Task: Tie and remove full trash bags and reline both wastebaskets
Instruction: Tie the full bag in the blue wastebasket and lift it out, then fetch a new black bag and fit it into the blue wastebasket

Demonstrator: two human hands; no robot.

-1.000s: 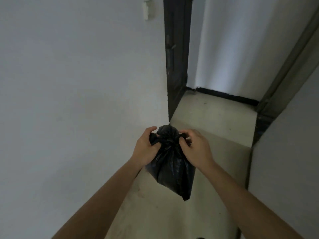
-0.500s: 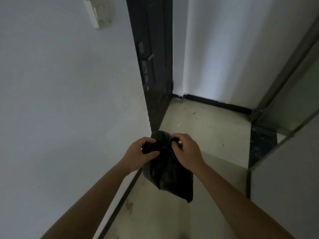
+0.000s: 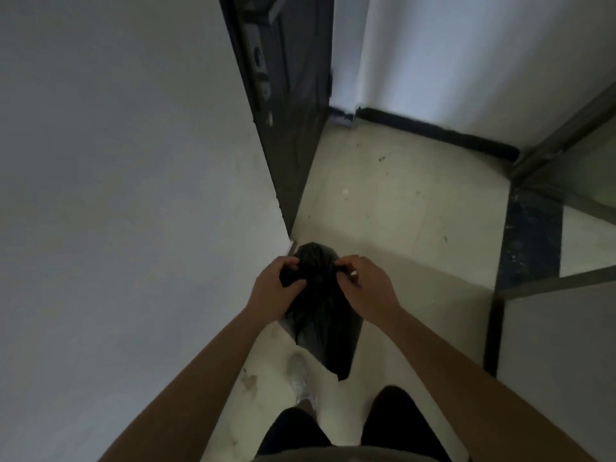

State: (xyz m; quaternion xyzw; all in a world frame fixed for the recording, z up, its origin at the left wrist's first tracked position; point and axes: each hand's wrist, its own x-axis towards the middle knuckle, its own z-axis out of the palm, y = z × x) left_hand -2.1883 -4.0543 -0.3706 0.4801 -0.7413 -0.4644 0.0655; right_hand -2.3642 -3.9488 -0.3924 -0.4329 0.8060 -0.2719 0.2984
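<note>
left hand [image 3: 271, 288] and right hand [image 3: 368, 285] pinching black trash bag [image 3: 321, 315] top, midair

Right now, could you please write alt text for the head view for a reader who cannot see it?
The left hand and right hand pinch the gathered top of a black trash bag held above a pale floor beside a dark door.
</note>
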